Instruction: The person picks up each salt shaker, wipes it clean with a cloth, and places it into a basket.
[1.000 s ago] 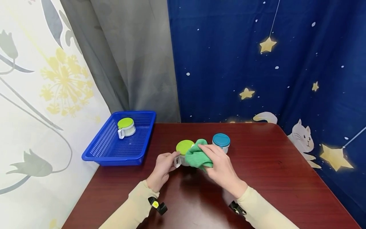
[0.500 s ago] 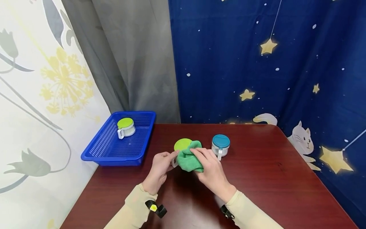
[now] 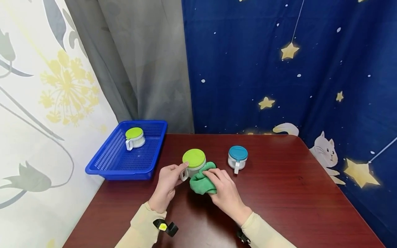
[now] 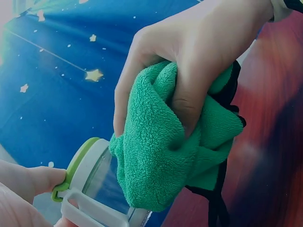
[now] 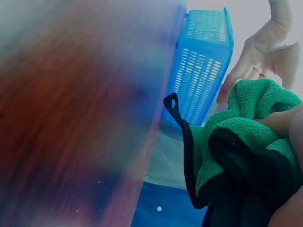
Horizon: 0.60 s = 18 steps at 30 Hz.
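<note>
My left hand (image 3: 165, 186) pinches a clear jar with a lime-green lid (image 3: 194, 158) by its white handle, the thumb at the lid's edge. In the left wrist view the jar's glass side (image 4: 103, 175) and handle (image 4: 94, 208) show, with the jar tilted. A bunched green cloth (image 3: 203, 182) with black edging is gripped in my right hand (image 3: 227, 194) and lies against the jar's side. The left wrist view shows the right thumb and fingers curled into the cloth (image 4: 156, 142). In the right wrist view the cloth (image 5: 255, 113) hides most of the jar.
On the table (image 3: 279, 193), right of the hands, stands a similar jar with a blue lid (image 3: 237, 153). A blue plastic basket (image 3: 124, 174) at the left holds another green-lidded jar (image 3: 134, 137). Curtains hang behind the table's far edge.
Both hands, the jar and the cloth have moved left and slightly toward me. The cloth has slid down the jar, baring its green lid. The blue-lidded jar has come into full view.
</note>
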Motion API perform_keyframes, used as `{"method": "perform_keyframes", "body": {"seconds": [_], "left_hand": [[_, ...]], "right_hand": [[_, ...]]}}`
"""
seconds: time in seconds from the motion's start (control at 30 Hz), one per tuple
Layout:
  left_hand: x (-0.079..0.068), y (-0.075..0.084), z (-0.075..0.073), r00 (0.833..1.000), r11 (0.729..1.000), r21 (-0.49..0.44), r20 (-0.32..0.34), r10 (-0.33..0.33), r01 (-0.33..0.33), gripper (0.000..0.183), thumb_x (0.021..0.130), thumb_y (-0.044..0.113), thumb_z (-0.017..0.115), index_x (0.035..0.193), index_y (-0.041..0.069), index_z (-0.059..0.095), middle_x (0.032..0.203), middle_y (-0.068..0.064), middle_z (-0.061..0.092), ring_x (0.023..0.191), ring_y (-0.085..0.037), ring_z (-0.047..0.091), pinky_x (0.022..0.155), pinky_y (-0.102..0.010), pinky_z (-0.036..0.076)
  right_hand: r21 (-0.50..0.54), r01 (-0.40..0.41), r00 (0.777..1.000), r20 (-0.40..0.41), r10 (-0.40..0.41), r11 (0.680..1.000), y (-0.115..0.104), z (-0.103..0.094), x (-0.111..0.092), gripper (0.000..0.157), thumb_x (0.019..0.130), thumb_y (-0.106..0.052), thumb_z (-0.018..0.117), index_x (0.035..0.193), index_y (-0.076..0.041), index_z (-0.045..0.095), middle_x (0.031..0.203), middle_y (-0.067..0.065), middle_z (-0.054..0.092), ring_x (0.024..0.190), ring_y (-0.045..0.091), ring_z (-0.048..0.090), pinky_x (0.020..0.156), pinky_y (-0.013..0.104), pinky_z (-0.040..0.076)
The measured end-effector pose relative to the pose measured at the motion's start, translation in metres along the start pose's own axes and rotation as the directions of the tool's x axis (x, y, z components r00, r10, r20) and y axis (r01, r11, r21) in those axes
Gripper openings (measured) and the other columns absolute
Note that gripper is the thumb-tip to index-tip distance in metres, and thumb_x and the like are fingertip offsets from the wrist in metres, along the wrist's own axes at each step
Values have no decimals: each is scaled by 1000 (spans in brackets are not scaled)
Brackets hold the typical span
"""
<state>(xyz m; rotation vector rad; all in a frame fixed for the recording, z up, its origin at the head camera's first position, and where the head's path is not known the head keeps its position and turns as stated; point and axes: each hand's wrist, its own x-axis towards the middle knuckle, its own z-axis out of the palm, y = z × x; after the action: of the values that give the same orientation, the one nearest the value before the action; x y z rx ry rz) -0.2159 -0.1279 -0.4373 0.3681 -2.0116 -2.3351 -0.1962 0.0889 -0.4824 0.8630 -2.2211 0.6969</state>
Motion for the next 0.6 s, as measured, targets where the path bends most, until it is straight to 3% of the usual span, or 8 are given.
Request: {"method": "perform_keyframes", "body": {"seconds": [0.4, 0.6], "left_hand": [[-3, -9, -8, 996, 1000, -17, -91, 22, -23, 42, 78, 24, 88, 65, 0, 56, 60, 0, 50, 66, -19, 60, 66, -34, 55], [-4, -10, -8, 992, 996, 45, -104, 78, -73, 42, 76, 24, 89, 68, -3, 59, 54, 6, 44, 51, -14, 45, 51, -26, 41]], "right_hand": [[71, -28, 999, -23, 30, 997, -4, -1, 5, 63, 76, -4, 81, 135, -15, 63, 126, -3, 61, 105, 18, 56, 90, 36, 51], [108, -62, 995, -66, 69, 992, -2, -13, 18, 67, 74, 2, 70, 138, -14, 61, 130, -1, 60, 106, 20, 56, 89, 38, 49]]}}
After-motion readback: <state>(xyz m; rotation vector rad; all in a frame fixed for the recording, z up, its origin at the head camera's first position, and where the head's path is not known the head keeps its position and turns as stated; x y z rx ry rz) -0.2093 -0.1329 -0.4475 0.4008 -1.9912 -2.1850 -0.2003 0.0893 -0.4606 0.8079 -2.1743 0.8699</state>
